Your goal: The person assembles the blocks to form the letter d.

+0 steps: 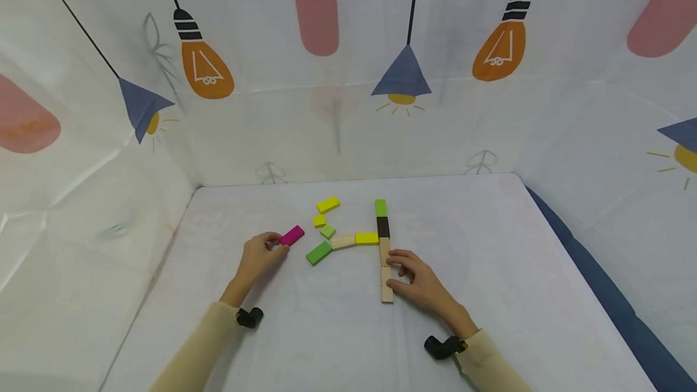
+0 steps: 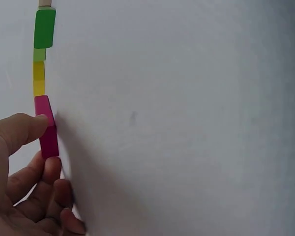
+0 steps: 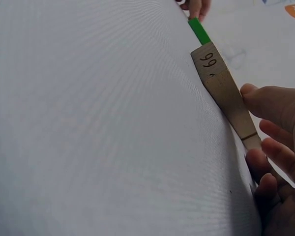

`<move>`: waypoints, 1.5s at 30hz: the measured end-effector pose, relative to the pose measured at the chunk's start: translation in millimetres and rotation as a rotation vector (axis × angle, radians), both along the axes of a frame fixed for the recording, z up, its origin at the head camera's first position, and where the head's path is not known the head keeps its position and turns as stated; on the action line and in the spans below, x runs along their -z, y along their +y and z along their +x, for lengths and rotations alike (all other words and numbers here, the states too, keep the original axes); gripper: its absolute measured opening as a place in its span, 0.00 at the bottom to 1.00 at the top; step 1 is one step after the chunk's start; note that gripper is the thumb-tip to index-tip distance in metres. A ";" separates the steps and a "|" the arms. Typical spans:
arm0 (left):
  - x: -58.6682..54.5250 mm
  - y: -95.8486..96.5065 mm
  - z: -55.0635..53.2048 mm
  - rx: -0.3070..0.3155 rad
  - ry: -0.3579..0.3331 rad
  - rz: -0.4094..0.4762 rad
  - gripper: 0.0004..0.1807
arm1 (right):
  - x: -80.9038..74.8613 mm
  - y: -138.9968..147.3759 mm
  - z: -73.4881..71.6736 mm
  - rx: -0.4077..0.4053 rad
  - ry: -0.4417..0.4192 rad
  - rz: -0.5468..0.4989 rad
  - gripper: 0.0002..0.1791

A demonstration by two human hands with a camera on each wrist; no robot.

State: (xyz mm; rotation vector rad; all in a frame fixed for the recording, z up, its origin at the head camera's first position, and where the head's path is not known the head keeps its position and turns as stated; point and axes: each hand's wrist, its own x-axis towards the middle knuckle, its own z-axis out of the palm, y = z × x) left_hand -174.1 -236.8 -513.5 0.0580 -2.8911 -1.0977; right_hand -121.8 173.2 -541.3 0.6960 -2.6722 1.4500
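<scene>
My left hand (image 1: 259, 260) pinches a magenta block (image 1: 292, 235) by its near end, left of the other blocks. In the left wrist view the thumb presses on one face of it, fingertips at its lower end. My right hand (image 1: 422, 284) rests beside a column of blocks, thumb touching the nearest plain wooden block (image 1: 386, 288) and fingertips at the plain wooden block (image 1: 384, 251) above. Farther up the column lie a dark brown block (image 1: 383, 227) and a green block (image 1: 380, 207). A yellow block (image 1: 366, 239) and another wooden block (image 1: 343, 242) branch leftward.
A darker green block (image 1: 319, 253) angles down at the branch's left end. Above it are a small light green block (image 1: 328, 231), a small yellow block (image 1: 319, 221) and a longer yellow block (image 1: 328, 205). White cloth covers the table (image 1: 305, 343); a patterned curtain (image 1: 348, 132) hangs behind.
</scene>
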 end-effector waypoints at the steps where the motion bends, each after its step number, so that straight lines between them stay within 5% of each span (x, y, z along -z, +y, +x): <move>1: -1.8 0.6 0.3 0.002 -0.015 -0.004 0.18 | 0.1 0.0 0.0 0.001 -0.002 0.001 0.25; 5: -9.5 4.5 1.5 0.001 -0.072 0.000 0.20 | -0.1 -0.4 0.4 -0.004 -0.008 0.001 0.25; 11: -13.4 13.9 -3.9 0.016 -0.052 0.000 0.25 | -2.2 -0.6 1.3 -0.019 -0.004 0.001 0.25; 19: -13.2 28.0 -19.3 0.043 -0.092 0.011 0.27 | -0.1 -0.6 1.5 -0.007 -0.008 -0.001 0.25; 27: -11.6 30.7 -20.9 0.052 -0.148 0.009 0.24 | 2.6 -1.2 3.0 -0.002 -0.009 -0.009 0.25; 36: -13.0 24.4 -13.7 0.051 -0.137 -0.011 0.24 | 3.9 -1.2 2.3 0.011 0.036 -0.008 0.24; 45: -18.5 19.6 8.3 0.041 -0.140 -0.007 0.25 | 1.6 -0.4 0.6 0.022 0.017 0.004 0.24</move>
